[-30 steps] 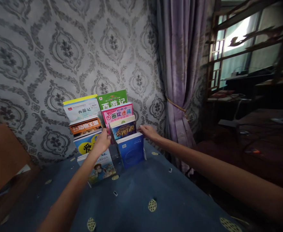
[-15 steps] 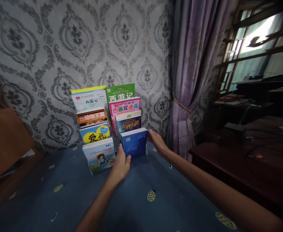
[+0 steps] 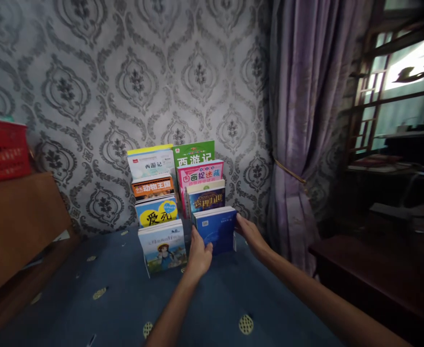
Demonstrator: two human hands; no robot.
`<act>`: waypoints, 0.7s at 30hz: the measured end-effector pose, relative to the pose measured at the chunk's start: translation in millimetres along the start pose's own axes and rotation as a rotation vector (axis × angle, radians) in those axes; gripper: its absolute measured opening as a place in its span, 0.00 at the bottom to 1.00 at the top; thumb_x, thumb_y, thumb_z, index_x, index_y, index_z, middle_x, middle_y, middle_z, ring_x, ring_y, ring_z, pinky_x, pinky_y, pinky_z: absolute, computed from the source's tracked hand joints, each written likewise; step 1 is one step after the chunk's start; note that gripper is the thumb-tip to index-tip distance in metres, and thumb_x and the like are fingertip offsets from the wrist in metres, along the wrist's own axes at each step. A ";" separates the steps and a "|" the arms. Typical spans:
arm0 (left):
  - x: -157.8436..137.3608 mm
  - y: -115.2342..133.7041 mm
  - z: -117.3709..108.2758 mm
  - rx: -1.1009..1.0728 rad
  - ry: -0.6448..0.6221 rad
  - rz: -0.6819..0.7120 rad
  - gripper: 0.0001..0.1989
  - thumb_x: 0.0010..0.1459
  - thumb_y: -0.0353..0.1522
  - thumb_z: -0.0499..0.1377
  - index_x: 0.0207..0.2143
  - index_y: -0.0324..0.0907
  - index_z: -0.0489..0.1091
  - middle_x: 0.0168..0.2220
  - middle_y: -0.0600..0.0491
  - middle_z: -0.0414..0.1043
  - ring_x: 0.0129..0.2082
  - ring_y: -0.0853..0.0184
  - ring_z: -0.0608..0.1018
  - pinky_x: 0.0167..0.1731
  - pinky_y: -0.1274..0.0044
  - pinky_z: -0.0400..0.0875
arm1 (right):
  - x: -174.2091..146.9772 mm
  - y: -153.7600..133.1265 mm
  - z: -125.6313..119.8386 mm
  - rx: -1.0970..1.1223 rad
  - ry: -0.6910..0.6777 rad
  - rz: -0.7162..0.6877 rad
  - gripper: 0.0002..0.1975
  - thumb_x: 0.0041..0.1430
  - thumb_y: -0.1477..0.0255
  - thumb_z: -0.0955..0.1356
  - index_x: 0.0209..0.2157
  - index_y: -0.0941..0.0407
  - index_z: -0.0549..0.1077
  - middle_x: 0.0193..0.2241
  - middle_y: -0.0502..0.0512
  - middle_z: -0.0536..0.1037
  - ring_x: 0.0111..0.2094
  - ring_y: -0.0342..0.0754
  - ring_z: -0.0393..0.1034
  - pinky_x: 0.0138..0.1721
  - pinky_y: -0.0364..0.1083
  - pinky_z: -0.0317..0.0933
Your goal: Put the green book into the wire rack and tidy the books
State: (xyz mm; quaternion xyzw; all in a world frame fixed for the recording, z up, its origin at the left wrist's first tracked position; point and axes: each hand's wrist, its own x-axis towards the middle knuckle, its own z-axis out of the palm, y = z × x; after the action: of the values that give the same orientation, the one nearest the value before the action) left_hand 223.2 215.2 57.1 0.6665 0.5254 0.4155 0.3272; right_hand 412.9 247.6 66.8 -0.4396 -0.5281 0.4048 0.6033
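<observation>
My left hand (image 3: 199, 254) is closed on the left edge of a blue book (image 3: 217, 233), its thumb lying across the front cover. At the upper right edge of this book, my right hand (image 3: 251, 233) presses its fingertips against the side. The book stands upright at the front of the right-hand row, with at least one more book close behind it. Further back in that row are a dark blue book (image 3: 209, 199), a pink book (image 3: 204, 173) and a green book (image 3: 196, 152). The left-hand row has a pale book with a girl (image 3: 164, 250) in front.
Behind the pale book stand a blue-and-yellow book (image 3: 157, 212), an orange book (image 3: 154, 187) and a white book (image 3: 152, 164). A cardboard box (image 3: 20, 226) with a red basket (image 3: 4, 149) on it is at left. A purple curtain (image 3: 298, 120) hangs beside a dark table (image 3: 374, 270).
The camera view has shifted, so the books and hands appear further right and lower, and more of the red basket shows. Both hands keep their places at the blue book.
</observation>
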 end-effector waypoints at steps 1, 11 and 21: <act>0.1 0.0 -1.1 0.001 0.006 -0.011 0.46 0.57 0.27 0.54 0.69 0.27 0.30 0.72 0.36 0.33 0.72 0.59 0.42 0.70 0.71 0.38 | 1.2 0.7 -0.1 0.007 0.002 0.002 0.33 0.52 0.42 0.64 0.41 0.56 0.80 0.49 0.62 0.80 0.54 0.60 0.72 0.58 0.58 0.61; -70.0 -15.9 -34.5 0.012 -0.082 0.107 0.28 0.61 0.38 0.52 0.63 0.44 0.61 0.63 0.43 0.64 0.60 0.58 0.71 0.60 0.67 0.65 | -28.7 -15.5 3.0 -0.202 0.352 -0.247 0.28 0.55 0.46 0.62 0.42 0.53 0.76 0.45 0.66 0.80 0.49 0.63 0.72 0.55 0.61 0.62; -61.3 13.3 -175.0 0.147 0.638 0.284 0.15 0.64 0.37 0.49 0.48 0.42 0.68 0.47 0.46 0.75 0.48 0.61 0.77 0.47 0.72 0.73 | -35.2 -69.4 125.0 -0.131 -0.254 -0.335 0.30 0.61 0.49 0.61 0.54 0.54 0.74 0.56 0.59 0.75 0.60 0.58 0.66 0.63 0.57 0.57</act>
State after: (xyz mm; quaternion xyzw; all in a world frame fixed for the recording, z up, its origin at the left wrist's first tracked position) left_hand 65.4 152.4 133.0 0.5912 0.5319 0.6052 0.0371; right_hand 286.4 207.1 130.3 -0.3294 -0.6906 0.3161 0.5610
